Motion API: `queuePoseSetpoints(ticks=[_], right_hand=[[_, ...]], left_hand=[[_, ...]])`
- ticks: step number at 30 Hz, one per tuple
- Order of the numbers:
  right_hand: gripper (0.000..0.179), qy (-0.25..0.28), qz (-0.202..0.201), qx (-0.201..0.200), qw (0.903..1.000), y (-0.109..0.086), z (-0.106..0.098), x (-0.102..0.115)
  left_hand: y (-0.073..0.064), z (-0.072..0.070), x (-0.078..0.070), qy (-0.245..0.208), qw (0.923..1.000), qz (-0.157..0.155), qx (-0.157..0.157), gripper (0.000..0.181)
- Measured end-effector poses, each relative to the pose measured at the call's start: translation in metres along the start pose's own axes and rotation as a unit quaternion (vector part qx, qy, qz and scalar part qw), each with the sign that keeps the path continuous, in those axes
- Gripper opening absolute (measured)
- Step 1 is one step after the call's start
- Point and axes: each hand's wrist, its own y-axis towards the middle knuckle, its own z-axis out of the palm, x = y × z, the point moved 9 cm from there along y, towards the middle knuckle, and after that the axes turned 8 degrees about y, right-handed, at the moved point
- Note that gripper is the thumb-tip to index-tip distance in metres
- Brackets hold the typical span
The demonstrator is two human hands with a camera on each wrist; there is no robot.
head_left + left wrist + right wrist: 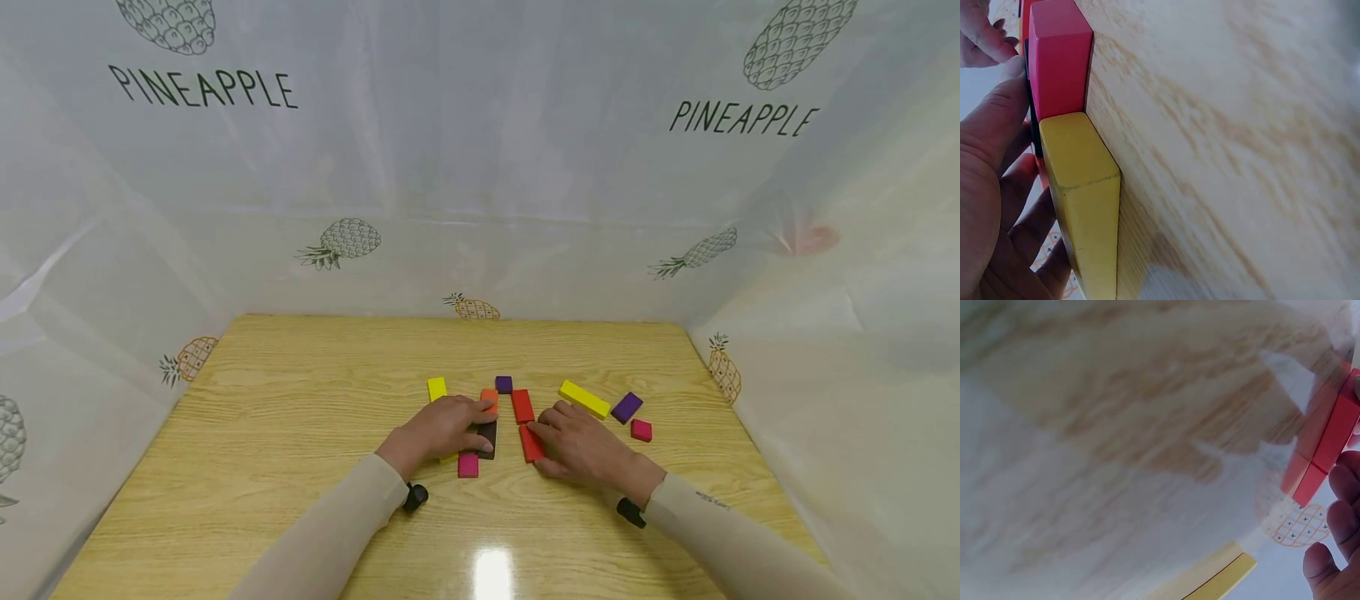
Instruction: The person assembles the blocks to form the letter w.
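Note:
My left hand (446,427) reaches over a group of blocks, holding a black block (487,442) between thumb and fingers. Its fingertips also touch the orange block (489,395) beyond. A pink block (468,465) sits against the near part of this group, beside a yellow block (1085,200) partly under the hand. To the right, my right hand (585,442) grips the nearer red block (531,444) with thumb and index finger. Another red block (522,406) lies end to end with it, forming one line in the right wrist view.
A small purple block (504,384) lies behind the orange one. Right of my right hand are a yellow bar (584,399), a purple block (627,407) and a small pink block (641,430). The wooden table (300,517) meets pineapple-printed sheeting (480,167) at its back and sides.

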Motion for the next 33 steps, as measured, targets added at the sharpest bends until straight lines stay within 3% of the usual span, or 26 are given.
queuePoseSetpoints(ticks=[33], right_hand=[[0.053, 0.011, 0.024, 0.014, 0.9996, 0.0022, 0.0019, -0.0028]], left_hand=[[-0.0017, -0.0009, -0.0005, -0.003, 1.0, 0.0, -0.001, 0.064]])
